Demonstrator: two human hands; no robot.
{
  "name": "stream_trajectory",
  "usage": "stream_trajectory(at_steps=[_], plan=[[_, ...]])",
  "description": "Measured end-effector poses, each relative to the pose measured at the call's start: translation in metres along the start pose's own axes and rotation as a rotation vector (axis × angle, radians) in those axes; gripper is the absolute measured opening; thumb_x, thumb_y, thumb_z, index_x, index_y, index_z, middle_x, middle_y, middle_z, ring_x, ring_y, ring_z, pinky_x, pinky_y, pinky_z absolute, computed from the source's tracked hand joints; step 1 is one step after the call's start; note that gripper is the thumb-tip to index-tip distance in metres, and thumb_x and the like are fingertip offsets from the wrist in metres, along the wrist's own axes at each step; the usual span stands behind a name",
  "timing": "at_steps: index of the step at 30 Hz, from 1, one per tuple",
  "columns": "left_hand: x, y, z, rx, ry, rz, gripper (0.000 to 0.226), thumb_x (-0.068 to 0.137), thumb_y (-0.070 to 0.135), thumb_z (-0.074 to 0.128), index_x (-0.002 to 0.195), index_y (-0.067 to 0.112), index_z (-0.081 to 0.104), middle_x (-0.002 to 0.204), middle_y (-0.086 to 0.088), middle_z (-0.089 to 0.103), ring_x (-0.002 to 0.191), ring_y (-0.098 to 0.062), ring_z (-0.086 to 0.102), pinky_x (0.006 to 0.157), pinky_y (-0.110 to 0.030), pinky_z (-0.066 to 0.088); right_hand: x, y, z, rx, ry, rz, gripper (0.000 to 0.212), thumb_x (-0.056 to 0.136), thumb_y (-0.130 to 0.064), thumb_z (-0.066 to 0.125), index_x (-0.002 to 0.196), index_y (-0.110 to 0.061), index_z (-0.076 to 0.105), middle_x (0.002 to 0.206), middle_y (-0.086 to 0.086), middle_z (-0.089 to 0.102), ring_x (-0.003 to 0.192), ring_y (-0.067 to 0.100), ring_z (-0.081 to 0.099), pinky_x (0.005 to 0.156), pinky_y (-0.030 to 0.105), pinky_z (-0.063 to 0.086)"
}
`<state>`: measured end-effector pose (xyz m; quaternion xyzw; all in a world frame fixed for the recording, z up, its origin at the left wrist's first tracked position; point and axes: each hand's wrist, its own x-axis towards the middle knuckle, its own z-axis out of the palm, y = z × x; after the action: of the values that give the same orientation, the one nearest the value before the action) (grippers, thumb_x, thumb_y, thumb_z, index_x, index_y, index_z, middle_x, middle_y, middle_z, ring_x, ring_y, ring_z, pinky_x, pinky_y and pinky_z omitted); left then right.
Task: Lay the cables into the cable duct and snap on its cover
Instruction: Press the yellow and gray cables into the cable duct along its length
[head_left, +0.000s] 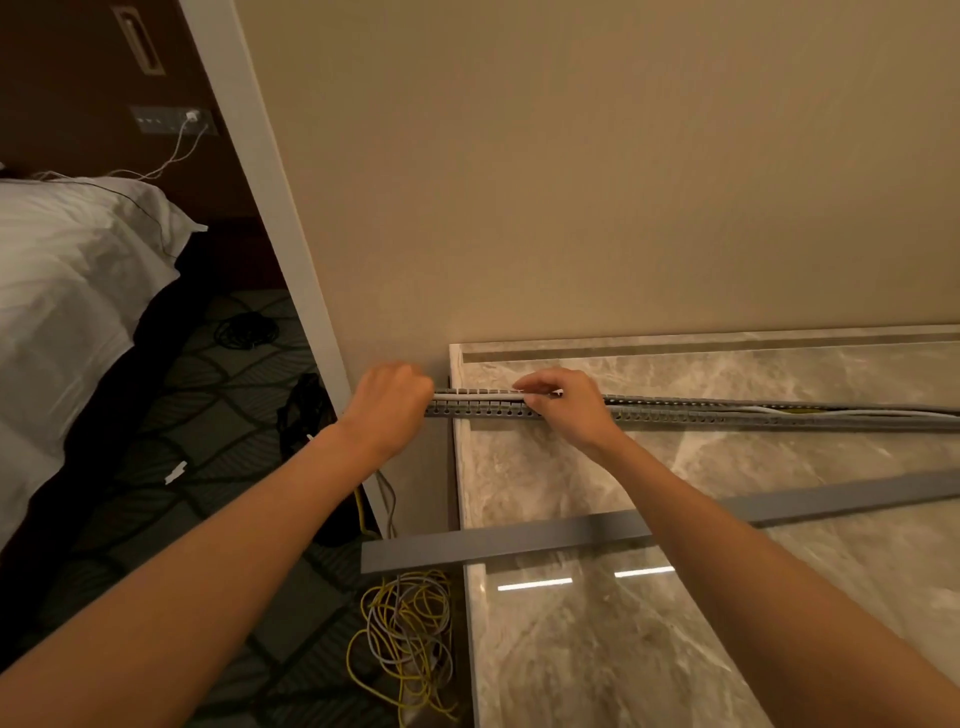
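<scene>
Both hands, left hand (397, 400) clenched and right hand (563, 402) pinching, press limp, springy cables (478, 396) into the stiff duct (727, 415).

a white pillow (78, 270) lies left, by a marble counter (779, 597) under a beige wall (571, 182).

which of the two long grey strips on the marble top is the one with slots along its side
The far one, the cable duct by the wall, under both hands. The near strip, the cover, is plain and smooth, lying loose across the marble top.
</scene>
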<state>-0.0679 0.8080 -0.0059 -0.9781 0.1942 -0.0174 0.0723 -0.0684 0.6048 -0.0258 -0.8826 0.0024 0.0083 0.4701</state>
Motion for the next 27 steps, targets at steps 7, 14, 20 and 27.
stream_trajectory(at_steps=[7,14,20,27], plan=[[0.002,0.026,0.01,-0.059,0.125,0.105,0.033,0.083,-0.008,0.047,0.114,0.003,0.054,0.112,-0.016,0.057,0.102,-0.031,0.054,0.079,-0.036,0.044,0.002,0.001,-0.002,0.082,-0.017,0.066,0.031,0.082,0.012,0.049,0.104,-0.002,0.066,0.107,0.019,0.067,0.092,0.018,0.057,0.073,0.023,0.044],[0.004,0.038,0.008,-0.062,0.067,0.018,0.02,0.082,0.0,0.048,0.1,0.004,0.053,0.103,-0.014,0.063,0.099,-0.027,0.05,0.077,-0.031,0.038,0.007,0.015,-0.012,-0.079,-0.026,-0.017,0.057,0.081,0.017,0.037,0.124,-0.015,0.057,0.113,0.02,0.061,0.102,0.024,0.053,0.087,0.033,0.043],[0.016,0.043,-0.007,-0.055,-0.034,-0.023,0.019,0.081,-0.001,0.05,0.099,0.0,0.057,0.1,-0.02,0.065,0.094,-0.033,0.058,0.062,-0.032,0.034,0.007,0.019,-0.02,-0.138,-0.041,-0.056,0.063,0.083,0.015,0.039,0.134,-0.02,0.046,0.119,0.021,0.058,0.111,0.032,0.05,0.091,0.044,0.041],[0.031,0.062,-0.017,-0.052,-0.027,0.008,0.019,0.089,0.017,0.05,0.1,0.002,0.056,0.106,-0.018,0.063,0.097,-0.035,0.06,0.066,-0.033,0.037,0.001,0.04,-0.042,-0.147,0.045,-0.029,0.067,0.081,0.014,0.041,0.136,-0.025,0.042,0.117,0.018,0.058,0.118,0.031,0.047,0.101,0.047,0.04]])
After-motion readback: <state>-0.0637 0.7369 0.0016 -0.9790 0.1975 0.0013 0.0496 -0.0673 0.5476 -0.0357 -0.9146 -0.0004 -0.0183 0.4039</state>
